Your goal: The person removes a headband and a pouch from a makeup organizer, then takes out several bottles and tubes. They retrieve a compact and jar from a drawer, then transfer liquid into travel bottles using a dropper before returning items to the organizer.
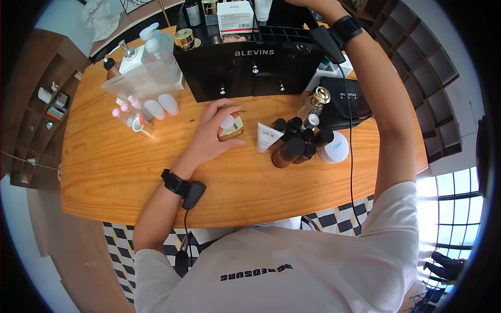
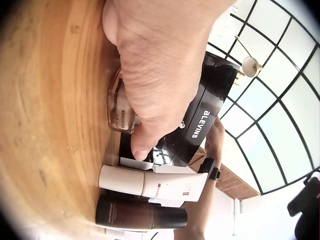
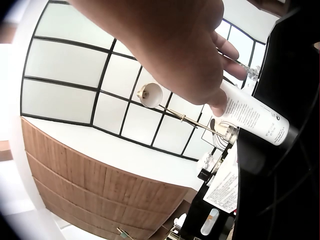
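Observation:
In the head view my left hand [image 1: 202, 136] is spread around a squarish gold-topped glass container [image 1: 233, 130] on the table. A pale round piece [image 1: 227, 121] shows beside its gold face. The left wrist view shows its thick clear glass body [image 2: 121, 105] under my palm, with the thumb stretched out past it. My right hand [image 1: 318, 4] reaches over the black BLEVINS case [image 1: 240, 73], mostly cut off at the top edge. In the right wrist view its thumb overlaps the top of a white tube [image 3: 255, 117]; whether it grips the tube I cannot tell.
A white SK-II tube [image 1: 267, 136] and several dark bottles [image 1: 288, 152] stand right of my left hand. Beyond are a white-lidded jar [image 1: 334, 147] and a black pouch [image 1: 344, 101]. Left stands a translucent organizer [image 1: 141, 78]. A cable [image 1: 350, 156] hangs from the right wrist.

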`<action>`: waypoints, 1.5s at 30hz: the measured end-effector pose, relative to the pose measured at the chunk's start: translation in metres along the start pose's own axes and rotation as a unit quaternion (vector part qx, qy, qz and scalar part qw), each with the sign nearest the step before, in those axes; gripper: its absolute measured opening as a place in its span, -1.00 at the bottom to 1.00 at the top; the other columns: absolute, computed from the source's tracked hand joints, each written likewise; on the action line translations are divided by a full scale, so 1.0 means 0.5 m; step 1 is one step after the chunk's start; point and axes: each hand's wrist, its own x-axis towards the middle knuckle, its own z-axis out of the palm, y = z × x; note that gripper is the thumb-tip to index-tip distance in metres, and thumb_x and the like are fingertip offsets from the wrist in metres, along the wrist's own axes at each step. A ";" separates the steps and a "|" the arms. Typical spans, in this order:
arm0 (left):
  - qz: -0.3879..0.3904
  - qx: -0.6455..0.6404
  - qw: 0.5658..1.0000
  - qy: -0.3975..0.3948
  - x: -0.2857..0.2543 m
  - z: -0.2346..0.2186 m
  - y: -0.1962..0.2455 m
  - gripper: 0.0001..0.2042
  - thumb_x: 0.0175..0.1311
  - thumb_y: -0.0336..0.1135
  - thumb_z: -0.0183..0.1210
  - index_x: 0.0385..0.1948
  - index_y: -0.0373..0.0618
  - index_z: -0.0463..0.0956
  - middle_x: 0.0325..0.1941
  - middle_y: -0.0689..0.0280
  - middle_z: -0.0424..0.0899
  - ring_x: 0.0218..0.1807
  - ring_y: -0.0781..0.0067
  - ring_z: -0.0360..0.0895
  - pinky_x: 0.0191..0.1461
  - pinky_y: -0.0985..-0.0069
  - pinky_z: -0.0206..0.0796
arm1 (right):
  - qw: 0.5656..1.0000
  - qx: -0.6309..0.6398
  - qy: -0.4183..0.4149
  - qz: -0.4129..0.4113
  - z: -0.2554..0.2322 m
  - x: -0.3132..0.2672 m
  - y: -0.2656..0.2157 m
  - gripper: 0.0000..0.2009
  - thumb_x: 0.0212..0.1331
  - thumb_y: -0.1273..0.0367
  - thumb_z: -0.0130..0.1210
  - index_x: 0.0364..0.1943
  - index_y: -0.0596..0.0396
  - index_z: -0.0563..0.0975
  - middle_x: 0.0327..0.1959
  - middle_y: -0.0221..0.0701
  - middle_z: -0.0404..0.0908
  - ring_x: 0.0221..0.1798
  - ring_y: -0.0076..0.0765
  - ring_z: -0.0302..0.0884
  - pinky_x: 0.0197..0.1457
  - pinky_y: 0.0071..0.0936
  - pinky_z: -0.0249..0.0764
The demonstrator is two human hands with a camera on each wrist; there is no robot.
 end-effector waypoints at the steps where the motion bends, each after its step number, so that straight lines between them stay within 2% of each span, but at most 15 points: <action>1: 0.000 0.000 1.000 0.000 0.000 0.000 0.000 -0.29 0.02 -0.38 0.54 0.31 -0.09 0.47 0.41 0.26 0.26 0.40 0.30 0.35 0.33 0.45 0.35 | 1.000 0.001 0.006 -0.001 -0.001 -0.001 0.000 -0.63 0.27 0.23 0.24 0.03 0.21 0.65 -0.06 0.02 0.73 0.05 0.22 0.65 0.17 -0.06 0.54; 5: -0.003 -0.001 1.000 -0.001 0.000 0.002 -0.003 -0.29 0.01 -0.39 0.54 0.31 -0.07 0.47 0.41 0.27 0.26 0.39 0.32 0.35 0.32 0.47 0.35 | 0.999 0.034 -0.004 0.037 -0.017 -0.004 -0.016 -0.64 0.29 0.23 0.22 0.00 0.23 0.66 -0.05 0.05 0.72 0.06 0.21 0.65 0.17 -0.06 0.54; 7: -0.004 -0.004 1.000 0.001 0.000 0.001 -0.003 -0.29 0.01 -0.39 0.54 0.31 -0.07 0.47 0.40 0.27 0.27 0.39 0.32 0.34 0.31 0.48 0.35 | 0.996 0.017 0.082 0.031 -0.035 -0.012 -0.032 -0.69 0.30 0.25 0.18 -0.07 0.23 0.68 -0.16 0.03 0.74 -0.05 0.19 0.68 0.08 -0.06 0.56; 11: -0.005 -0.006 1.000 0.009 0.000 0.002 -0.003 -0.28 -0.01 -0.38 0.54 0.30 -0.08 0.48 0.39 0.26 0.27 0.38 0.33 0.32 0.26 0.52 0.35 | 0.996 0.061 0.047 0.049 -0.133 -0.078 -0.178 -0.72 0.33 0.26 0.13 -0.17 0.23 0.69 -0.30 -0.01 0.74 -0.23 0.14 0.69 -0.08 -0.15 0.59; 13: -0.005 -0.019 1.000 0.013 -0.003 0.002 0.003 -0.28 -0.01 -0.37 0.55 0.30 -0.08 0.48 0.39 0.26 0.28 0.38 0.32 0.32 0.25 0.53 0.35 | 0.973 0.155 -0.168 -0.043 -0.175 -0.131 -0.250 -0.73 0.36 0.26 0.14 -0.24 0.23 0.68 -0.46 -0.10 0.70 -0.40 -0.01 0.67 -0.24 -0.26 0.55; 17: -0.029 -0.049 0.998 0.009 -0.001 0.002 0.003 -0.29 0.00 -0.27 0.57 0.28 0.00 0.49 0.40 0.24 0.31 0.40 0.12 0.28 0.35 0.34 0.35 | 0.910 -0.003 -0.400 -0.112 -0.114 -0.218 -0.324 -0.44 0.16 -0.15 0.31 -0.50 0.14 0.69 -0.66 -0.26 0.58 -0.49 -0.05 0.61 -0.32 -0.25 0.51; 21: -0.014 -0.039 0.999 0.013 -0.001 0.001 0.006 -0.30 0.01 -0.27 0.57 0.29 -0.01 0.49 0.38 0.23 0.33 0.40 0.11 0.29 0.37 0.32 0.34 | 0.885 0.023 -0.419 -0.204 -0.067 -0.268 -0.329 -0.55 0.15 -0.03 0.31 -0.48 0.14 0.70 -0.59 -0.21 0.65 -0.38 0.09 0.67 -0.28 -0.16 0.55; 25: -0.001 -0.032 0.999 0.013 0.000 0.002 -0.001 -0.29 0.00 -0.27 0.57 0.28 -0.02 0.49 0.37 0.21 0.33 0.39 0.10 0.30 0.40 0.30 0.31 | 0.891 -0.006 -0.392 -0.230 -0.061 -0.274 -0.323 -0.74 0.20 0.21 0.27 -0.40 0.15 0.70 -0.48 -0.16 0.68 -0.31 0.07 0.68 -0.24 -0.15 0.57; 28: 0.010 -0.036 0.999 0.019 -0.001 0.006 -0.009 -0.29 0.00 -0.27 0.58 0.28 -0.04 0.49 0.37 0.20 0.34 0.40 0.08 0.30 0.43 0.30 0.28 | 0.938 0.045 -0.255 -0.231 -0.089 -0.240 -0.266 -0.76 0.18 0.25 0.27 -0.23 0.12 0.73 -0.29 -0.23 0.73 -0.12 -0.03 0.69 -0.05 -0.18 0.60; 29: 0.003 -0.048 0.999 0.021 -0.003 0.007 -0.010 -0.29 0.00 -0.27 0.58 0.28 -0.04 0.49 0.37 0.20 0.34 0.40 0.08 0.30 0.43 0.30 0.27 | 0.956 0.063 -0.129 -0.254 -0.091 -0.230 -0.229 -0.79 0.23 0.27 0.27 -0.30 0.16 0.69 -0.40 -0.15 0.66 -0.26 0.01 0.66 -0.17 -0.23 0.54; 31: -0.003 -0.062 0.998 0.026 -0.003 0.006 -0.008 -0.29 -0.01 -0.27 0.58 0.28 -0.04 0.49 0.37 0.20 0.34 0.40 0.08 0.30 0.43 0.30 0.27 | 0.954 0.088 -0.184 -0.219 -0.197 -0.162 -0.219 -0.74 0.37 0.27 0.18 -0.26 0.24 0.67 -0.50 -0.17 0.67 -0.46 -0.24 0.63 -0.31 -0.31 0.52; 35: 0.000 -0.033 0.999 0.004 -0.003 0.004 -0.005 -0.29 0.02 -0.40 0.53 0.31 -0.11 0.46 0.40 0.25 0.25 0.43 0.27 0.27 0.40 0.45 0.29 | 0.972 -0.064 0.020 -0.225 -0.225 -0.108 -0.057 -0.79 0.38 0.34 0.19 -0.26 0.25 0.66 -0.53 -0.28 0.64 -0.50 -0.39 0.54 -0.37 -0.33 0.46; 37: -0.001 -0.039 0.999 0.001 -0.002 0.002 -0.004 -0.30 0.02 -0.41 0.53 0.31 -0.10 0.47 0.40 0.25 0.25 0.42 0.27 0.27 0.40 0.46 0.29 | 0.980 0.115 0.162 -0.028 -0.202 -0.087 -0.141 -0.80 0.38 0.35 0.19 -0.26 0.25 0.66 -0.56 -0.27 0.60 -0.51 -0.36 0.52 -0.38 -0.33 0.44; 40: -0.001 -0.036 0.999 0.000 -0.001 0.000 -0.001 -0.29 0.01 -0.41 0.53 0.30 -0.10 0.47 0.39 0.25 0.27 0.42 0.26 0.27 0.40 0.45 0.28 | 0.985 0.054 0.162 0.009 -0.177 -0.072 -0.122 -0.79 0.37 0.35 0.19 -0.25 0.27 0.65 -0.58 -0.21 0.58 -0.51 -0.31 0.52 -0.36 -0.31 0.44; 45: 0.005 -0.029 1.000 0.009 -0.001 0.000 0.001 -0.29 -0.01 -0.38 0.54 0.29 -0.08 0.48 0.37 0.25 0.30 0.41 0.22 0.27 0.38 0.44 0.26 | 0.989 0.000 0.146 0.015 -0.090 -0.069 -0.071 -0.77 0.34 0.29 0.19 -0.26 0.22 0.69 -0.44 -0.03 0.67 -0.33 0.15 0.66 -0.22 -0.08 0.51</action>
